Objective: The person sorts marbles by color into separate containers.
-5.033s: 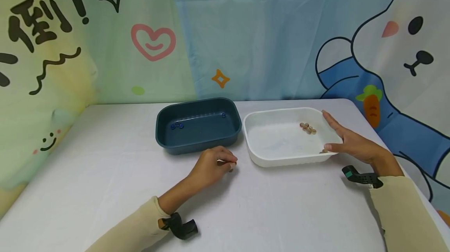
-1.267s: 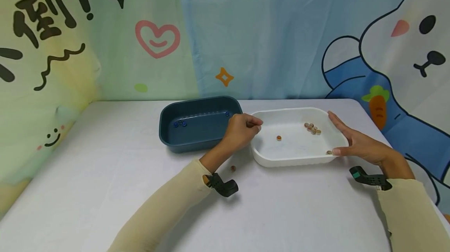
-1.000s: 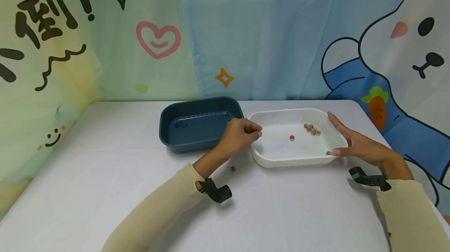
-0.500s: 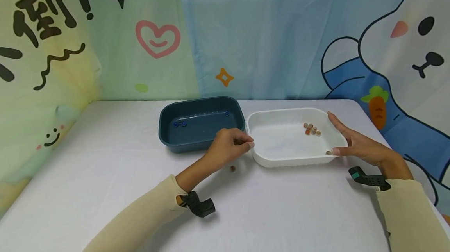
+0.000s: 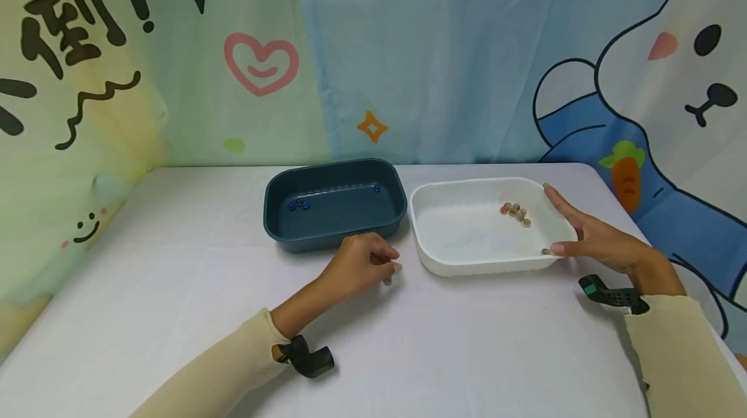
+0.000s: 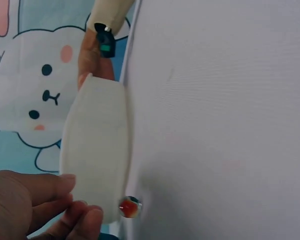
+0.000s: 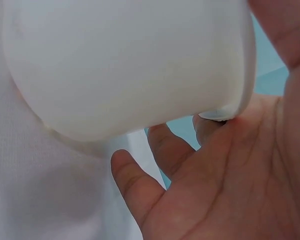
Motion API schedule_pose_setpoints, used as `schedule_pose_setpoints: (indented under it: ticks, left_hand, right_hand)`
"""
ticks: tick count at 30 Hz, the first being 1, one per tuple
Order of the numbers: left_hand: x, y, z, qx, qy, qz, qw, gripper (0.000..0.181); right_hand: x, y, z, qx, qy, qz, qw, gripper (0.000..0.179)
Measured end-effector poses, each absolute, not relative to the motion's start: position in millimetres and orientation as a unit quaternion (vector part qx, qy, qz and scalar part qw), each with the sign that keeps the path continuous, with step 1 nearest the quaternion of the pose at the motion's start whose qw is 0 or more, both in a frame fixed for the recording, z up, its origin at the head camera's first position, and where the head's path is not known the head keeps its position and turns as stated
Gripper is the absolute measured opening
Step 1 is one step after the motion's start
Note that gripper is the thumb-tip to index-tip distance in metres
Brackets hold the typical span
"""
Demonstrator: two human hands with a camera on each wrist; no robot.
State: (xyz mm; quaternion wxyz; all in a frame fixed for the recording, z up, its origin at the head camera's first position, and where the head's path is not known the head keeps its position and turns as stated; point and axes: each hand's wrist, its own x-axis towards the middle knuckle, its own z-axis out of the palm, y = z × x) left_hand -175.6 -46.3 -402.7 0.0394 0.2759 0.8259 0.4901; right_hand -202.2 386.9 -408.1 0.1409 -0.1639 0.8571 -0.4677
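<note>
My left hand [image 5: 362,264] hovers just in front of the gap between the two trays, fingers loosely bent. Right below its fingertips a glass marble [image 5: 388,281] lies on the white cloth. In the left wrist view this red and clear marble [image 6: 130,206] shows beyond the fingertips, apart from them. My right hand [image 5: 607,243] grips the right end of the white tray [image 5: 420,236], thumb at the near corner and fingers along the outer wall. Inside that tray a cluster of orange-brown marbles [image 5: 516,212] sits toward the right, with another marble [image 5: 546,251] beside my thumb.
A dark blue tray [image 5: 327,243] stands left of the white one, with several small blue marbles [image 5: 299,203] in it. A printed cloth backdrop [image 5: 467,68] hangs behind the white-covered table [image 5: 175,288].
An orange marble left my left hand and rolled rightward across the white tray to the cluster. The left hand has drawn back toward the marble on the cloth. The right hand keeps its grip.
</note>
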Motion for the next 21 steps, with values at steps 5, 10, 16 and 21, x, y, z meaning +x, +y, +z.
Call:
schedule_pose_setpoints:
  ticks: [5, 10, 16, 21]
  left_hand:
    - [-174.5, -53.2, -414.0, 0.287, 0.831, 0.476, 0.012, 0.007]
    - [-174.7, -58.7, -422.1, 0.291, 0.832, 0.471, 0.021, 0.012]
    - [-175.5, -61.1, -427.7, 0.292, 0.829, 0.475, 0.039, 0.016]
    - [-175.7, -60.7, -429.3, 0.296, 0.832, 0.467, 0.035, 0.018]
  right_hand:
    - [-202.1, 387.3, -408.1, -0.154, 0.857, -0.471, 0.141, 0.107]
    - [-202.9, 387.5, -408.7, -0.157, 0.857, -0.469, 0.142, 0.106]
    - [-203.2, 387.5, -408.9, -0.155, 0.855, -0.473, 0.143, 0.105]
    - [-203.6, 387.4, -408.7, -0.158, 0.854, -0.475, 0.144, 0.103]
